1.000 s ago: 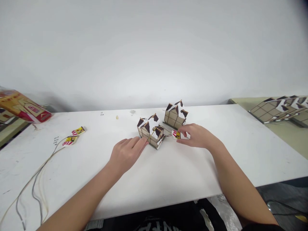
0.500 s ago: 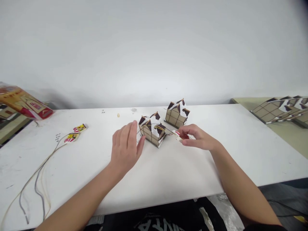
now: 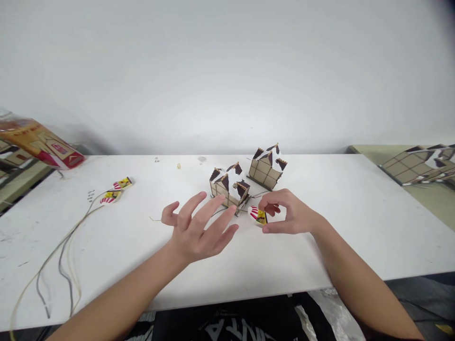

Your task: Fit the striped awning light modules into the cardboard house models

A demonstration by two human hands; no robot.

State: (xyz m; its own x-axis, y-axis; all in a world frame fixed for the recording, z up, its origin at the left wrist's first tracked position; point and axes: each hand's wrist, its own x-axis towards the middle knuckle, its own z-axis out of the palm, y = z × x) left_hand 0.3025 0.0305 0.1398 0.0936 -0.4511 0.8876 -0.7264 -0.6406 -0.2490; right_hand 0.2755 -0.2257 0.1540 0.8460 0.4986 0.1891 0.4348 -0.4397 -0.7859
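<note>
— Fingers of the right hand pinch what, exactly?

— Thumb and forefinger are closed on a small flat piece printed in red-and-white stripes with a yellow patch. That grip holds it just beside the near model house, at the house's front right corner, low over the tabletop. I cannot tell whether it touches the surface.

— And the left hand?

— Its grip is open, fingers spread, holding nothing. It hovers in front of the near model house, fingertips close to its front wall but apart from it.

— What else stands around that house?

— A second model house, same brown roof pieces and gridded walls, sits just behind it and to the right. A thin wire runs between them. Well to the left of the near house lie two more striped pieces on long cords trailing toward the tabletop's front edge. Farther left, a red and orange package. Far right, on another surface, flat house panels.
</note>
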